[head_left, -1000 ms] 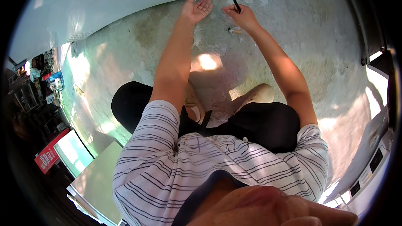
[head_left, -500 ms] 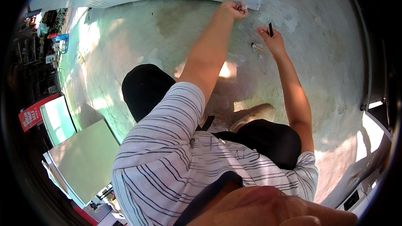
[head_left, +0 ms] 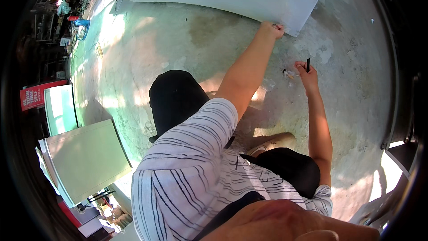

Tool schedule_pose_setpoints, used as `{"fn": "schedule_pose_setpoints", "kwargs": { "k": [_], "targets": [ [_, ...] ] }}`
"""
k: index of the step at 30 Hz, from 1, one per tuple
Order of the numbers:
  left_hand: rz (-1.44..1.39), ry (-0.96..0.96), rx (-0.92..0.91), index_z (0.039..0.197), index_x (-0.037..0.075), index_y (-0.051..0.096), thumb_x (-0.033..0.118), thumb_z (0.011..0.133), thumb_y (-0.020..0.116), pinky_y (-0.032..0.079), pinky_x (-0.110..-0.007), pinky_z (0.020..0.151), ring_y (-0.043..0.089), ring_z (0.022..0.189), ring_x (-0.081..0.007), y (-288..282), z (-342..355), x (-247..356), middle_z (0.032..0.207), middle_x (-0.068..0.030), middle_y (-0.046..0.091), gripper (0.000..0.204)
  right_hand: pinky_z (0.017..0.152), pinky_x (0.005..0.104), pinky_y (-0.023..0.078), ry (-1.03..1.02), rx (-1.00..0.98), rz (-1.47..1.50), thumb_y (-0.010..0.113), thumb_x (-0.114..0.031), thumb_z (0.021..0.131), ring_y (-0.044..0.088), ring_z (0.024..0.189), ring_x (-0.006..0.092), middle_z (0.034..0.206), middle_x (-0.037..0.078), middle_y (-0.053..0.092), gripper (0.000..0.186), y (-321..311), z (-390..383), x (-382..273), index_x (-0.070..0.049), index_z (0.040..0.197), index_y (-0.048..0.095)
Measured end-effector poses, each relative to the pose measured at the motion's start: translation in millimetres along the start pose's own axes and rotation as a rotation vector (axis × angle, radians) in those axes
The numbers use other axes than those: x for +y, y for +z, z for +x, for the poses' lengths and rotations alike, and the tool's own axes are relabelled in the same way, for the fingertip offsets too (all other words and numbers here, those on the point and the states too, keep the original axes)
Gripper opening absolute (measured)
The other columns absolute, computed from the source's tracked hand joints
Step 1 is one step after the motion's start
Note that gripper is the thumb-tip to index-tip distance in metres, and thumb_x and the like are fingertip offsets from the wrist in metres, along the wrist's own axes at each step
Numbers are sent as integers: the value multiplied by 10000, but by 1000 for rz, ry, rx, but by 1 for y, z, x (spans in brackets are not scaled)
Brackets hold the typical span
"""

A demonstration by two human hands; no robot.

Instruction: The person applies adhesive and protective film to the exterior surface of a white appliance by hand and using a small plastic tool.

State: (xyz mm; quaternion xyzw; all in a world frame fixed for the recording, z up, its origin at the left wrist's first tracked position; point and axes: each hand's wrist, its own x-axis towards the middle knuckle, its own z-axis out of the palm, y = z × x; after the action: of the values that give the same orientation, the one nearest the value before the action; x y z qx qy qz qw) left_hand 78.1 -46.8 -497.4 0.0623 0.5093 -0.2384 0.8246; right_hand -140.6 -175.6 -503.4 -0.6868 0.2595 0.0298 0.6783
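My left hand (head_left: 277,30) is closed at the bottom edge of a large white box-shaped cabinet (head_left: 232,0), close to its right corner. Its fingers are curled, and whatever they may pinch is too small to make out. Nearer to me and to the right, my right hand (head_left: 307,73) grips a slim black stick-like tool (head_left: 308,64), which points away from me. On the floor just left of that hand lie several small dark, white and orange-brown scraps (head_left: 289,74).
Worn concrete floor (head_left: 214,49) surrounds my feet. At left stand a pale panel-sided box (head_left: 89,151), a light green panel (head_left: 61,107) and a red sign (head_left: 38,96). Cluttered shelves (head_left: 49,31) and a blue basket (head_left: 81,29) are farther off. A dark frame (head_left: 392,107) runs along the right.
My view has shifted, so the cabinet and both hands appear lower and farther right. The left hand remains at the cabinet's edge; the right still holds the black tool, slightly nearer me beside the scraps.
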Motion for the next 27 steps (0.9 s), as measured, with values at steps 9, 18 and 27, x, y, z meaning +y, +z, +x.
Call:
{"fn": "schedule_pose_setpoints", "kwargs": {
  "k": [9, 18, 27],
  "targets": [
    [-171, 429, -10, 819, 132, 385, 215, 943, 373, 300, -246, 449, 304, 489, -116, -75, -21, 148, 638, 22, 319, 150, 758, 253, 458, -37, -63, -19, 625, -132, 875, 596, 827, 101, 899, 23, 674, 170, 8, 12, -3, -20, 985, 692],
    [1603, 1280, -273, 1009, 67, 584, 498, 799, 706, 388, -294, 555, 428, 609, -104, -54, -80, 15, 695, 23, 441, 495, 694, 271, 459, -55, -80, -55, 652, -153, 869, 581, 764, 105, 850, 18, 665, 183, 34, 19, -15, -11, 977, 694],
    [1602, 2003, -317, 782, 59, 581, 534, 720, 746, 402, -406, 677, 533, 699, -254, 5, -139, -46, 683, -35, 518, 506, 710, 262, 462, -108, -38, -8, 649, -156, 866, 585, 755, 100, 833, 12, 671, 185, 26, 15, -5, -9, 969, 694]
  ]
}}
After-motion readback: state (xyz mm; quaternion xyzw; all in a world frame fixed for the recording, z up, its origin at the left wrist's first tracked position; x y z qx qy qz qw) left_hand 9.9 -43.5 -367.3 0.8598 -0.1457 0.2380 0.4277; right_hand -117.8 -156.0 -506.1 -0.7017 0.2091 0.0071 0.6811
